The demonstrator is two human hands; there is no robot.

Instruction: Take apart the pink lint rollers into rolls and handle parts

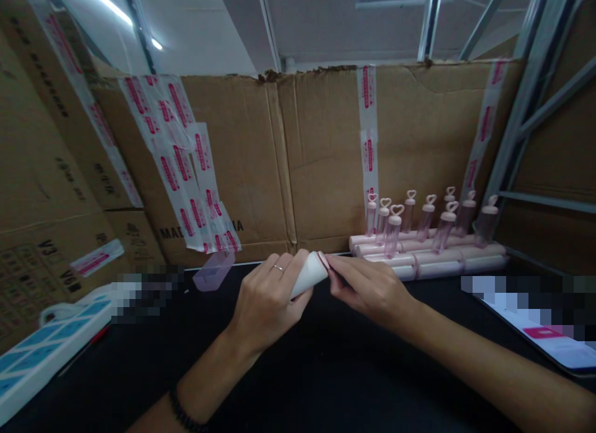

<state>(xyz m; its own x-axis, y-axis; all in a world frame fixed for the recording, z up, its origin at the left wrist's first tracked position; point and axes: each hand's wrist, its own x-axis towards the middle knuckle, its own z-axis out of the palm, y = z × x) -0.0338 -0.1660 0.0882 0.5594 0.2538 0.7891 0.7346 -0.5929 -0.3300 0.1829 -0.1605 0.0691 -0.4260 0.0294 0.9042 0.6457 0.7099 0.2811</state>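
Observation:
A white roll [309,276] with a pinkish end lies across the middle of the view, tilted up to the right. My left hand [270,290] is wrapped round its body, a ring on one finger. At the roll's upper right end, the fingertips of my right hand [372,291] pinch the pinkish rim. The far side of the roll is hidden by my left fingers. Right of my hands, several similar pale pink and white rolls [437,268] lie stacked. On them stand several clear pinkish tubes [392,237] with heart-shaped tops.
Cardboard walls [326,160] with printed tape stand behind the black table [316,371]. A translucent purple tray [213,273] sits at the back left. A white and blue power strip [56,340] runs along the left edge. A lit phone [535,327] lies at the right.

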